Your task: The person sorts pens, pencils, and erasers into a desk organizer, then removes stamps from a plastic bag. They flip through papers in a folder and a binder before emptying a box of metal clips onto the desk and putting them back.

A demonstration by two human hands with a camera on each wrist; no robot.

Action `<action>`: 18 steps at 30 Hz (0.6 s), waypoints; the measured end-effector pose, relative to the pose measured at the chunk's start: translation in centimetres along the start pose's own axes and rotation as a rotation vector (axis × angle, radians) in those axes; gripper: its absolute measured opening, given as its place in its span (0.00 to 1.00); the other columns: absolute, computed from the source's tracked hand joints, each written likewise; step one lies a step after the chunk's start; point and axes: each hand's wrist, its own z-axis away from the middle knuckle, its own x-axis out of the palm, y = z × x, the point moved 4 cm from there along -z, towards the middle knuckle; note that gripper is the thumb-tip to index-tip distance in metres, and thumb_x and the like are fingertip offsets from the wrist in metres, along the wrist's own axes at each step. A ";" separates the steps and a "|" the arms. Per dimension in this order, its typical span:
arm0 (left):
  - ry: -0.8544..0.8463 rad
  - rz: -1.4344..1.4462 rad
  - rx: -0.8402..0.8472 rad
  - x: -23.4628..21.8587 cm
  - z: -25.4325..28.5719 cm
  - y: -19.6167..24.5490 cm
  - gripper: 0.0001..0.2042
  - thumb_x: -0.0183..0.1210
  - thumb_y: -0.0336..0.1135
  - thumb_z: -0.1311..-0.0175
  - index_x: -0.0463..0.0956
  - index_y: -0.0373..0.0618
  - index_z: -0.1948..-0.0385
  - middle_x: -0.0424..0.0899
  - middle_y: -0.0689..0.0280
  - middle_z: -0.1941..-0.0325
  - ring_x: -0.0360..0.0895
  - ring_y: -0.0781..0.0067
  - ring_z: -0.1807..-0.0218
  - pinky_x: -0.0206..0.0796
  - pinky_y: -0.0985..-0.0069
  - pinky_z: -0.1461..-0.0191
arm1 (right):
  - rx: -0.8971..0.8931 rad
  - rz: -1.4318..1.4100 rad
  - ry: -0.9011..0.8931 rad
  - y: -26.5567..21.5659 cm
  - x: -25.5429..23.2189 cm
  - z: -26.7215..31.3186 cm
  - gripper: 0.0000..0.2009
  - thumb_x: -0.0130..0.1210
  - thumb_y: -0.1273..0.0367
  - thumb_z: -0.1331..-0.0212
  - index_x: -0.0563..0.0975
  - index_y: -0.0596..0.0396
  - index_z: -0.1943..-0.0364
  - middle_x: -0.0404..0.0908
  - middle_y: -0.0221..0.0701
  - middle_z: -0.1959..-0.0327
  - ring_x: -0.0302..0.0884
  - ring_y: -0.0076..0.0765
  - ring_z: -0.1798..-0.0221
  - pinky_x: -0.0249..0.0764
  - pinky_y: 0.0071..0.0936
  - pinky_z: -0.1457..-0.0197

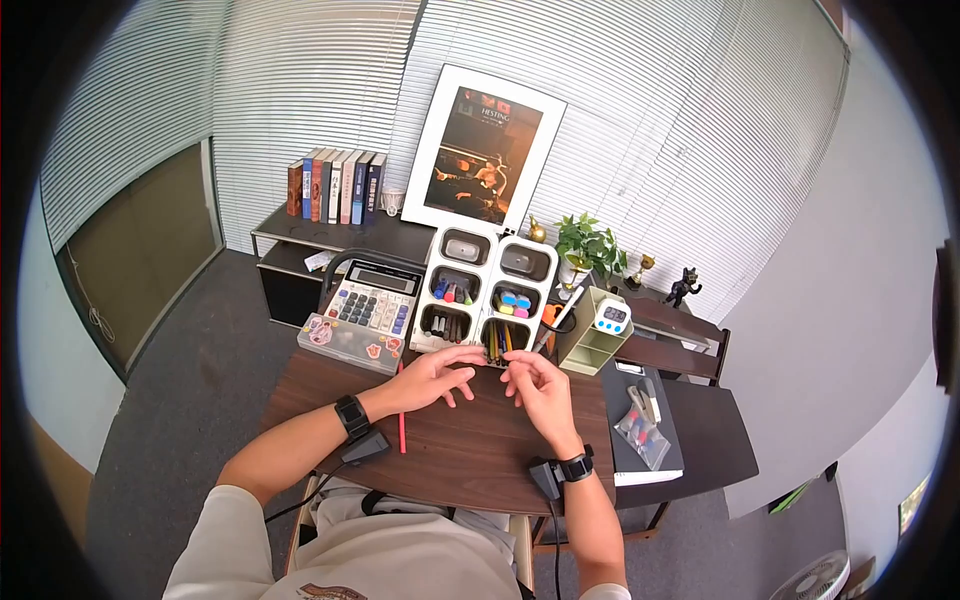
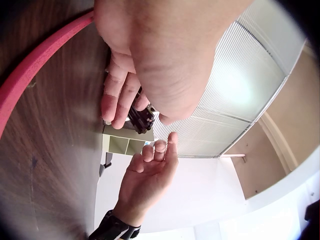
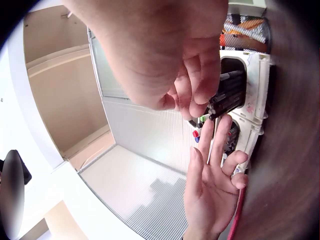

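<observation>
A dark wood-grain desk [image 1: 475, 440] is stretching in front of a seated person, whose two forearms are slanting inward across it. The left forearm [image 1: 285, 447] is angling in from the side, and the left hand [image 1: 436, 380] is spreading with mostly straight fingers, its thumb standing apart and its fingertips lying at the near edge of the white six-compartment organizer [image 1: 486, 284]. The right forearm [image 1: 590, 515] is pointing forward, and the right hand [image 1: 540, 392] is hanging close beside the left with loosely bent, parted fingers. Neither hand is visibly gripping anything; whether fingertips are touching the organizer, I cannot tell.

Beyond, a framed poster [image 1: 485, 150] is leaning against the blinds. The organizer is standing at the desk's far side, just ahead of both hands. To its left, a large desk calculator [image 1: 373, 303] is sitting tilted behind a translucent stickered case [image 1: 352, 341]; to its right, an olive-green holder [image 1: 590, 335] is carrying a white digital timer [image 1: 611, 316]. A clear zip pouch [image 1: 643, 436] is lying on the right. A slim red stick [image 1: 402, 432] is lying beside the left wrist, partly hidden by that hand. Smallest, the pencils [image 1: 497, 343] are standing in the organizer's near right compartment, the fingertips partly blocking its front.
</observation>
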 end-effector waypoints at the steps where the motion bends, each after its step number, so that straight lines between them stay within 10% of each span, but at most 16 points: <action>1: 0.000 0.000 0.000 0.0 0.0 -0.1 0.27 0.53 0.40 0.19 0.60 0.42 0.24 0.75 0.57 0.30 0.86 0.71 0.52 0.80 0.78 0.60 | 0.005 0.007 -0.059 0.1 0.3 0.1 0.11 0.55 0.70 0.24 0.82 0.57 0.44 0.88 0.28 0.63 0.80 0.16 0.68 0.74 0.16 0.70; 6: 0.160 -0.001 0.081 -1.2 -0.2 -0.3 0.19 0.51 0.38 0.18 0.69 0.41 0.31 0.81 0.61 0.47 0.84 0.76 0.61 0.77 0.81 0.65 | -0.127 0.105 -0.474 -0.3 4.0 1.6 0.12 0.61 0.70 0.29 0.84 0.52 0.44 0.91 0.27 0.58 0.83 0.20 0.66 0.78 0.20 0.64; 10: 0.239 -0.004 0.133 -1.9 -0.2 -0.4 0.18 0.51 0.38 0.18 0.72 0.39 0.35 0.81 0.62 0.53 0.81 0.78 0.66 0.74 0.82 0.68 | -0.353 0.260 -0.796 -1.2 7.6 3.4 0.19 0.61 0.71 0.31 0.80 0.49 0.37 0.84 0.36 0.46 0.77 0.44 0.41 0.76 0.37 0.40; 18: 0.227 0.004 0.127 -1.6 -0.1 -0.2 0.18 0.51 0.38 0.18 0.72 0.38 0.35 0.81 0.61 0.54 0.81 0.78 0.66 0.74 0.82 0.68 | -0.457 0.296 -0.820 -0.7 9.3 4.2 0.16 0.63 0.69 0.33 0.82 0.52 0.42 0.84 0.36 0.45 0.78 0.43 0.42 0.75 0.39 0.35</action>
